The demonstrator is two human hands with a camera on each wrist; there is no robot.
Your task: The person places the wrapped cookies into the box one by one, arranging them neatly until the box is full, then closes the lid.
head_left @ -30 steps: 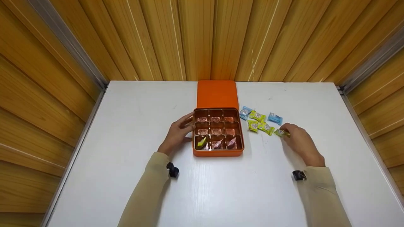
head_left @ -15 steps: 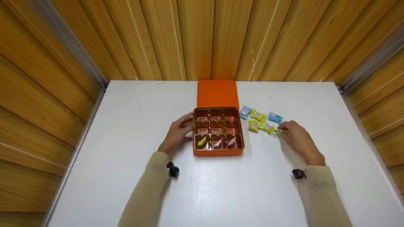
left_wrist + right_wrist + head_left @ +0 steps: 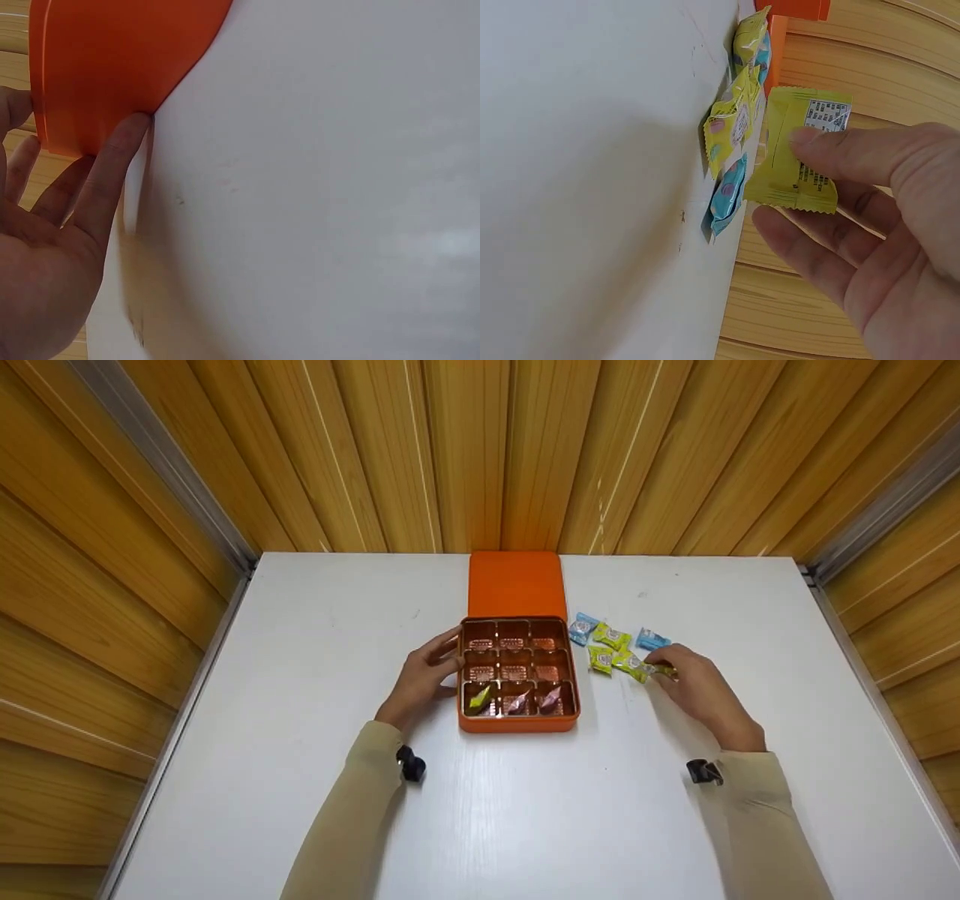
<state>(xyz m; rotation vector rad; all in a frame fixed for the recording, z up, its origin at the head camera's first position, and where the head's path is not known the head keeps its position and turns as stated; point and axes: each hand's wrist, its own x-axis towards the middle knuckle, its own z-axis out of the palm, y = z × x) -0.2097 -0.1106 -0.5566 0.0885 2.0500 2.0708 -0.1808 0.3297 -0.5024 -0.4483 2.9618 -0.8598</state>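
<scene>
My right hand (image 3: pixel 701 686) pinches a yellow-green wrapped candy (image 3: pixel 799 150) between thumb and fingers, its printed back showing in the right wrist view. Just left of that hand lie several yellow-green candies (image 3: pixel 600 658) and two blue wrapped candies (image 3: pixel 583 628). An orange tin box (image 3: pixel 519 725) stands at the middle of the table, with a brown divided insert. The front row holds a yellow-green candy (image 3: pixel 480 699) at left and two pink ones (image 3: pixel 551 699). My left hand (image 3: pixel 417 682) rests against the box's left side, fingers mostly straight in the left wrist view.
Behind the box lies its orange lid (image 3: pixel 517 585), close to the table's back edge. The white table (image 3: pixel 525 817) is bounded by wood-look panels (image 3: pixel 420 450) at the back and sides. Small black devices (image 3: pixel 411 765) sit at both wrists.
My right hand has moved slightly left with the pinched candy, closer to the loose candies. The left hand and the box have stayed in place.
</scene>
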